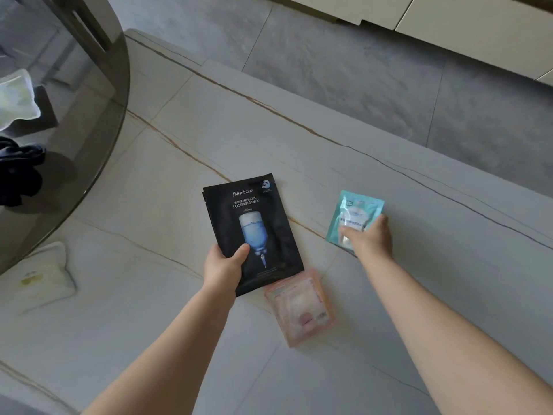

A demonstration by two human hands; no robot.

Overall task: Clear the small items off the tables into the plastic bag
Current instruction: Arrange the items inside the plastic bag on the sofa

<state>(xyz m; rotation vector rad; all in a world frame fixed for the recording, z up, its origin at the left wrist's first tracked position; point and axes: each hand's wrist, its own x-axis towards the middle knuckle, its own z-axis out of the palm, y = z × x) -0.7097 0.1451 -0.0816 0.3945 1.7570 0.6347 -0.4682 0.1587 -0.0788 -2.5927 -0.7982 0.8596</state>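
My left hand grips the lower left corner of a black face-mask packet, thumb on top; more than one black packet seems stacked there. My right hand is closed on the lower edge of a teal sachet lying on the pale marble table. A pink sachet lies flat on the table between my forearms, its top edge under the black packet. A pale plastic bag rests on the round glass table at the left, partly cut off by the frame edge.
A round dark glass table overlaps the marble table at the left; a dark blue cloth item lies on it. A whitish packet shows below the glass edge. Beyond the table's far edge lie grey floor tiles and a cream cabinet.
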